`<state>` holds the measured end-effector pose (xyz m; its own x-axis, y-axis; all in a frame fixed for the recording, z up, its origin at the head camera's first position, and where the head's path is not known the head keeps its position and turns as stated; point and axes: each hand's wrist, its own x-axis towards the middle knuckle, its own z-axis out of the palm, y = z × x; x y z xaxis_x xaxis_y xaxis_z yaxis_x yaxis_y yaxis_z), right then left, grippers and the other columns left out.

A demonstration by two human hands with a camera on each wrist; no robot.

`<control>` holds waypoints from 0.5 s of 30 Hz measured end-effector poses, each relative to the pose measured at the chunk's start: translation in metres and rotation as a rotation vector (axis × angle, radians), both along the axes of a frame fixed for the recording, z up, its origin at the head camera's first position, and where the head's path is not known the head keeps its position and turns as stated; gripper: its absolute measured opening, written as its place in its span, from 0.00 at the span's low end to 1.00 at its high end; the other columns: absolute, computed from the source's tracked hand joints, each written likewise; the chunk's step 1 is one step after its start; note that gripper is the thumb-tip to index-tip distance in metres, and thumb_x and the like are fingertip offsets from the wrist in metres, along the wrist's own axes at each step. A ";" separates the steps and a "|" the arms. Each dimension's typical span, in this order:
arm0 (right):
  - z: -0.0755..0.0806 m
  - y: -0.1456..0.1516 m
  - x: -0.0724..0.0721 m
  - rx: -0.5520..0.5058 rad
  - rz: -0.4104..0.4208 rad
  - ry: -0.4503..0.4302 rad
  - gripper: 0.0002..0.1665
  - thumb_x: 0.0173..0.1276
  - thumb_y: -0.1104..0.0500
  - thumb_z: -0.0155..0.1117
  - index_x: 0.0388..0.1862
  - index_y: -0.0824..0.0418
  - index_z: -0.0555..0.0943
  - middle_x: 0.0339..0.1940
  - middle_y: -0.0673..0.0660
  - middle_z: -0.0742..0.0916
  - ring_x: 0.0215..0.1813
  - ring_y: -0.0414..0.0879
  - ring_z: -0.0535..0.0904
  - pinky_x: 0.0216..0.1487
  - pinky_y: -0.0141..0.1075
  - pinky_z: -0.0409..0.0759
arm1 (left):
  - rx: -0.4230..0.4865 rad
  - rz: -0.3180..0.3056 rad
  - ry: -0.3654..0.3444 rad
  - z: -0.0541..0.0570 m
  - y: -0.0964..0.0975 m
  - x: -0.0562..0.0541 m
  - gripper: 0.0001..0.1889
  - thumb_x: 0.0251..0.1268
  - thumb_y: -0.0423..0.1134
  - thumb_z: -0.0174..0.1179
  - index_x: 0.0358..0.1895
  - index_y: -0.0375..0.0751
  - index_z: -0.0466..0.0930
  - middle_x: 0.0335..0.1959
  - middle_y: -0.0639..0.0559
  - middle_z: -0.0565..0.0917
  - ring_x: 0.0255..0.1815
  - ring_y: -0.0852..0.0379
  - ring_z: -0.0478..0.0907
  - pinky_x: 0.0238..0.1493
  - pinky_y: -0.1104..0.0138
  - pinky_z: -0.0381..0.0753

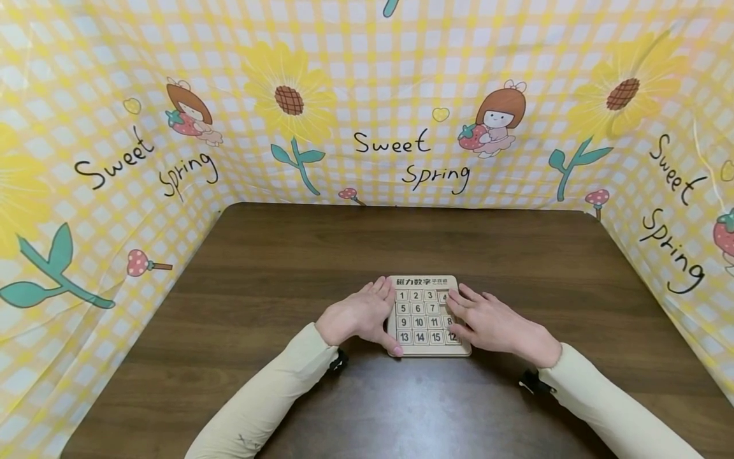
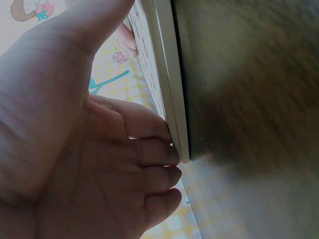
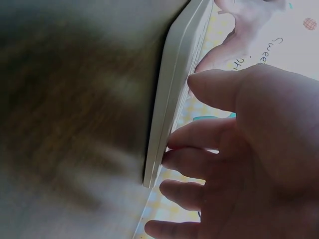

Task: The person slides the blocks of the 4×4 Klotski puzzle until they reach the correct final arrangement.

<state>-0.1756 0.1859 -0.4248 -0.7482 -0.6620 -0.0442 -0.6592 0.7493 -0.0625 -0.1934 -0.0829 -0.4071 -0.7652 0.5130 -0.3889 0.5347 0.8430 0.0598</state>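
Note:
A wooden number sliding puzzle lies flat on the table, its tiles in rows. The tile marked 4 sits slightly askew at the top right, partly under fingertips. A gap shows below it, right of the 7 tile. Along the puzzle's left edge lies my left hand, fingers extended at the upper side and thumb at the lower left corner. From the right, my right hand reaches over the puzzle's right edge. Its index fingertip touches the 4 tile, and its thumb lies over the lower right tiles.
The dark wooden table is bordered at the back and sides by a yellow checked cloth printed with flowers and lettering. Black bands show at both wrists, by the pale sleeves.

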 end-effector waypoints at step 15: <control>0.002 -0.001 0.006 -0.016 0.004 0.002 0.35 0.74 0.44 0.55 0.71 0.64 0.70 0.74 0.66 0.71 0.75 0.65 0.64 0.64 0.65 0.71 | 0.004 -0.006 0.003 0.000 0.000 0.000 0.67 0.44 0.75 0.64 0.78 0.32 0.44 0.81 0.37 0.43 0.82 0.45 0.39 0.82 0.58 0.44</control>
